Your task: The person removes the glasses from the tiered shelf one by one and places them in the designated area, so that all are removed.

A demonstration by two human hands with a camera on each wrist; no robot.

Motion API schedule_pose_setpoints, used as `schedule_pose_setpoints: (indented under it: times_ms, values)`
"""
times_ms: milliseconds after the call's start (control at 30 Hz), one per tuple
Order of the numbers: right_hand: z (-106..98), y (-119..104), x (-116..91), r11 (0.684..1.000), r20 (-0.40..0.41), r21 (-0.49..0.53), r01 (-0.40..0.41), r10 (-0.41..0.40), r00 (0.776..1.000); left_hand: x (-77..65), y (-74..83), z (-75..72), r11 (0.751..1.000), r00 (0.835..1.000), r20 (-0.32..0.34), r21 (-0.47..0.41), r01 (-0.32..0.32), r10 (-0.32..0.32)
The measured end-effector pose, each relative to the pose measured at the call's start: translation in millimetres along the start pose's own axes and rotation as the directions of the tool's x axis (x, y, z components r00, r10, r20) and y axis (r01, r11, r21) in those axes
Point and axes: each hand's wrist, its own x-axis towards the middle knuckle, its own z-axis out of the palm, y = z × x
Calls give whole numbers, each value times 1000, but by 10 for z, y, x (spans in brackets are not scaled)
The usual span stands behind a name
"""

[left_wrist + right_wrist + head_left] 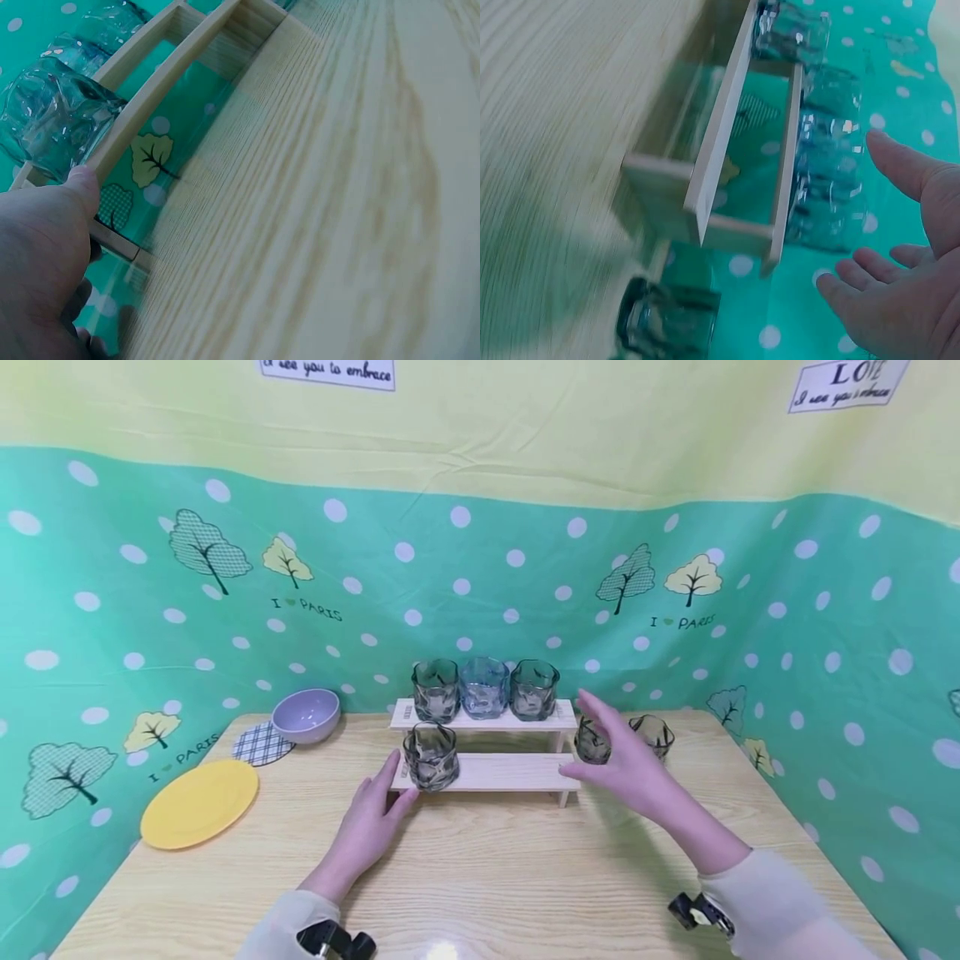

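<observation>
A two-tier wooden rack [510, 770] stands at the table's middle. On its upper tier are a blue glass [484, 689] between two dark glasses, left [436, 691] and right [534, 691]. Another dark glass [431, 758] is at the lower tier's left end. There my left hand [366, 817] grips the rack's corner, thumb [84, 184] at the front edge just below that glass. My right hand [626, 768] is held at the rack's right end, thumb and fingers spread, holding nothing. It partly hides two dark glasses, one nearer the rack [591, 743], one farther right [654, 735].
A yellow plate [199, 803] lies at the table's left edge. Behind it a purple bowl [306, 717] sits against a checked round mat [261, 745]. A green dotted cloth [480, 577] hangs along the back and sides of the wooden table [495, 868].
</observation>
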Motion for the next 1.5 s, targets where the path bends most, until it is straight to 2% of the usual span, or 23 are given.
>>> schedule_pose_setpoints:
  times_ms: [333, 700, 1033, 1267, 1500]
  values:
    - [321, -130, 104, 988, 60, 150, 22, -31, 998, 5, 21, 14, 1000, 1000, -16, 6, -18, 18]
    - [634, -230, 246, 975, 117, 213, 65, -92, 989, 13, 22, 5, 1000, 1000, 2, 11, 14, -14]
    - [922, -289, 374, 953, 148, 299, 48, -96, 984, -2, 12, 2, 1000, 1000, 2, 7, 15, -15]
    - [1091, -304, 452, 944, 141, 326, 48, -98, 985, 0, 2, 19, 1000, 1000, -9, 13, 5, -5]
    - [1230, -322, 519, 954, 131, 298, 37, -80, 988, -6, 2, 19, 1000, 1000, -12, 14, 5, -5]
